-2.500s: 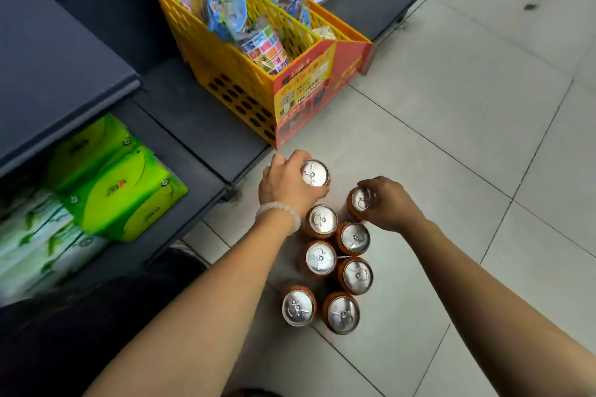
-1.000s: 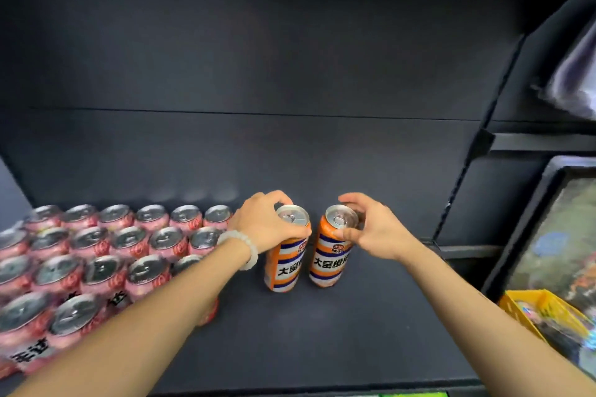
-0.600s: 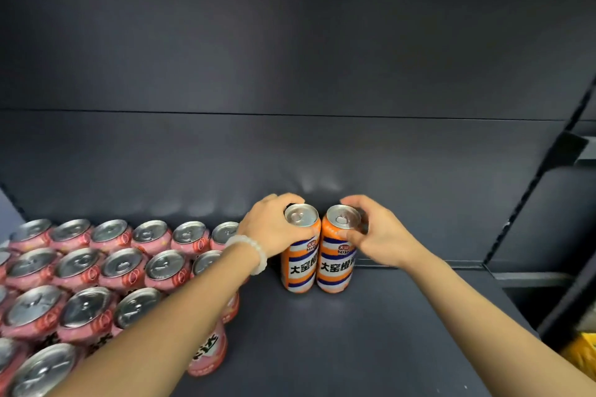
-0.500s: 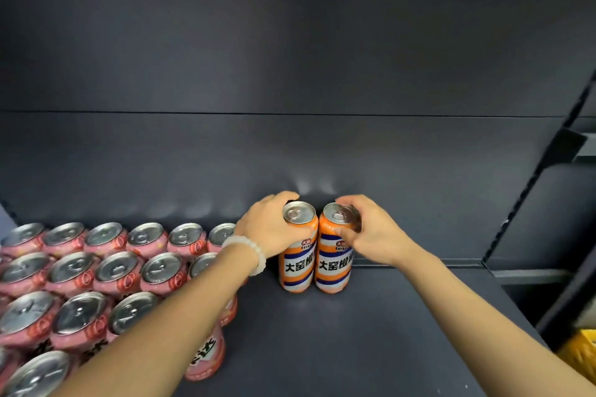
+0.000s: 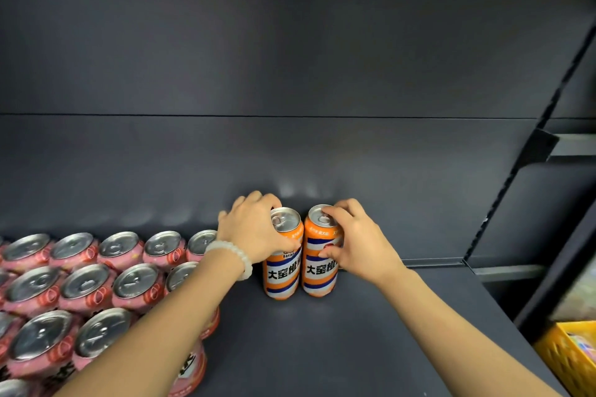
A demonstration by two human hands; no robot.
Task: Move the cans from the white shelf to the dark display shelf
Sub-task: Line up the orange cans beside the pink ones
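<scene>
Two tall orange cans with white and blue bands stand upright and touching on the dark display shelf (image 5: 322, 342), close to its back panel. My left hand (image 5: 251, 229), with a white bead bracelet on the wrist, grips the left orange can (image 5: 281, 274) around its top. My right hand (image 5: 358, 242) grips the right orange can (image 5: 319, 271), fingers over the rim and thumb on the side.
Several pink cans (image 5: 84, 284) fill the left part of the same shelf, packed in rows right up to my left forearm. A shelf upright (image 5: 529, 209) bounds the right side. A yellow basket (image 5: 567, 361) sits at the lower right.
Both hands carried the orange cans from the floor to the dark shelf, set them down side by side and pushed them toward the back panel. In the last half second they barely moved.
</scene>
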